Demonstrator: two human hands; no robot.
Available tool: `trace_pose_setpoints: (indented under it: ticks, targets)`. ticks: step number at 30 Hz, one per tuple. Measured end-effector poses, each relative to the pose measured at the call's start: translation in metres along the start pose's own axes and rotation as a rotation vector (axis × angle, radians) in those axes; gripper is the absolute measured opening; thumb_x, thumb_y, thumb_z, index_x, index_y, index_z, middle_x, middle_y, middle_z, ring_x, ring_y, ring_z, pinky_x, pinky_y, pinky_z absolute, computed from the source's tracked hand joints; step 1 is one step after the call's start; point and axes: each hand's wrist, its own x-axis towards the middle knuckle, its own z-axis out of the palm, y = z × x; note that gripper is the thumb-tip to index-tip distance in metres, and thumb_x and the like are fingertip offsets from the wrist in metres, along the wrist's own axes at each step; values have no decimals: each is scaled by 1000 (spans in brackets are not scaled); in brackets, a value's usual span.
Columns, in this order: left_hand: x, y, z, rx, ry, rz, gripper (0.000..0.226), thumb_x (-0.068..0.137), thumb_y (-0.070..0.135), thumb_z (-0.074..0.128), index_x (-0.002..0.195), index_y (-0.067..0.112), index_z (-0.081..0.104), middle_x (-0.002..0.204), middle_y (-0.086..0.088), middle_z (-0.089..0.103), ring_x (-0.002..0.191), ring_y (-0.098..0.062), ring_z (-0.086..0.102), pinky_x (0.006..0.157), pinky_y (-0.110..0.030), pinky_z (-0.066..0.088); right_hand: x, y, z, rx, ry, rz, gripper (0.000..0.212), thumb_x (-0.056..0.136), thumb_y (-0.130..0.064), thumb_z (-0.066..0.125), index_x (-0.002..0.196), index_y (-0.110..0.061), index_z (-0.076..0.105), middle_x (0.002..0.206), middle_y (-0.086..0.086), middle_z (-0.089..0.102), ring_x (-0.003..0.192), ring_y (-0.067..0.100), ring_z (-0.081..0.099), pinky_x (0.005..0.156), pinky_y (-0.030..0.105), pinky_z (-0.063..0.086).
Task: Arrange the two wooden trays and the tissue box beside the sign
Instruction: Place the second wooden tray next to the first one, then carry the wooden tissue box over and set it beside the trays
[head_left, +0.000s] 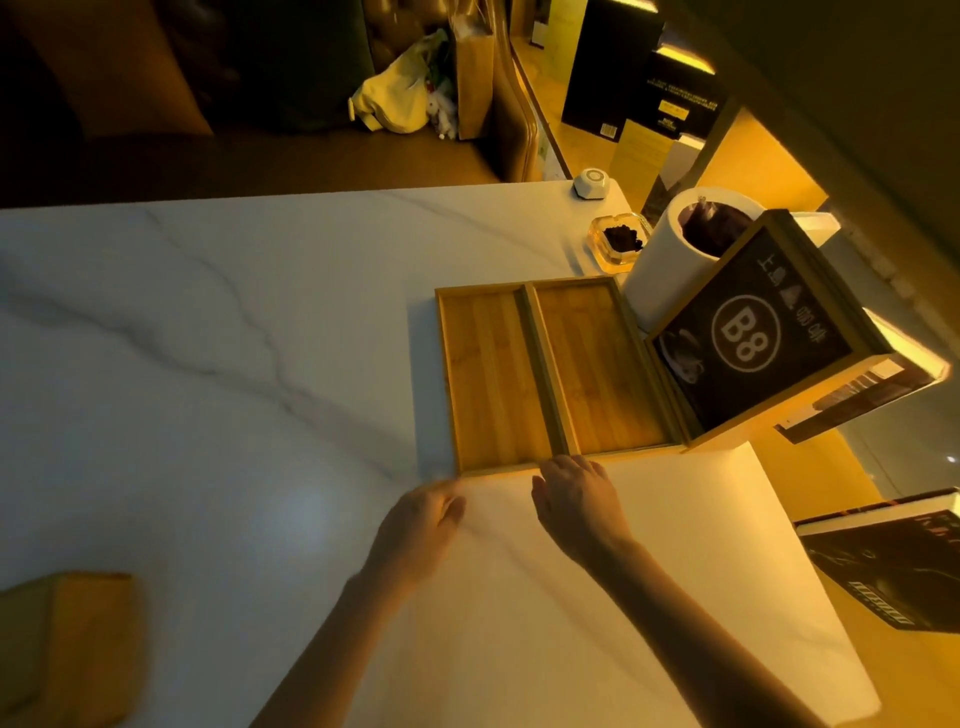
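Observation:
Two shallow wooden trays lie side by side on the white marble table: the left tray and the right tray, their long sides touching. The right tray lies against the black wood-framed "B8" sign. My right hand rests with fingertips at the trays' near edge, fingers apart. My left hand hovers loosely curled just below the left tray's near corner, holding nothing. A yellowish box-like object, possibly the tissue box, sits blurred at the bottom left.
Behind the sign stands a white cylindrical bin with a dark liner. A glass ashtray and a small white call button sit at the far right. A dark booklet lies off the table's right edge. A sofa with bags is beyond.

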Motion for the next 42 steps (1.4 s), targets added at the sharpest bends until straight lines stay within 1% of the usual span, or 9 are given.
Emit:
trace_pose_setpoints:
  ticks: [2,5,13,19,25,29,32,38,42]
  targets:
    - [-9,-1,-17,-41,51,29,33,91,36,39,97,14,63,95,-12,69,86,-21,64,77,-27,48,4,-19,-14,16,43,-75,27,95,-23,39,99,-9,62,99,8,66,92,21,60,84,32,50]
    - [-28,-7,-45,-31,142,37,34,89,41,35,65,22,51,58,1,52,56,-13,50,58,-27,41,10,-57,-29,-3,72,-185,29,95,-23,38,92,-8,62,88,6,65,80,18,60,65,28,48]
    - [-97,-47,-125,81,579,-99,28,90,27,42,85,9,63,79,-11,69,69,-26,62,65,-43,53,9,-173,-45,111,135,-480,35,95,-26,37,87,-4,63,76,9,61,70,20,58,64,30,44]
    - [-162,-88,-149,47,899,-297,21,91,17,45,94,5,62,82,-16,67,68,-24,57,63,-34,43,-1,-246,-22,190,58,-693,34,96,-24,33,81,-4,57,74,8,54,75,26,54,62,31,33]
    - [-209,-141,-134,10,1007,-591,31,91,17,44,119,3,49,123,-19,53,112,-30,47,89,-32,38,-10,-294,22,307,-88,-699,34,97,-23,33,122,-9,51,121,11,59,111,25,52,90,34,42]
    - [-225,-168,-117,-30,992,-823,58,88,26,50,135,4,25,147,-24,22,135,-38,18,108,-53,27,-8,-312,50,380,-381,-695,56,97,-32,35,144,-13,14,154,6,22,140,21,20,112,32,18]
    - [-231,-172,-112,-289,1020,-908,76,85,35,53,140,5,10,151,-22,9,139,-35,7,112,-51,16,-4,-320,67,459,-585,-632,74,93,-41,42,145,-15,-3,157,3,0,143,18,3,114,34,7]
    - [-232,-171,-105,-691,1105,-845,65,80,45,55,132,14,32,128,-8,51,113,-23,50,94,-36,42,-6,-324,74,611,-705,-592,82,84,-42,58,144,-16,9,152,3,23,138,22,24,103,31,28]
    - [-230,-163,-107,-685,1120,-820,49,84,35,54,124,10,40,107,-4,55,94,-18,52,79,-29,42,-7,-319,69,628,-654,-599,71,86,-40,56,140,-15,19,144,8,38,129,26,37,88,27,30]
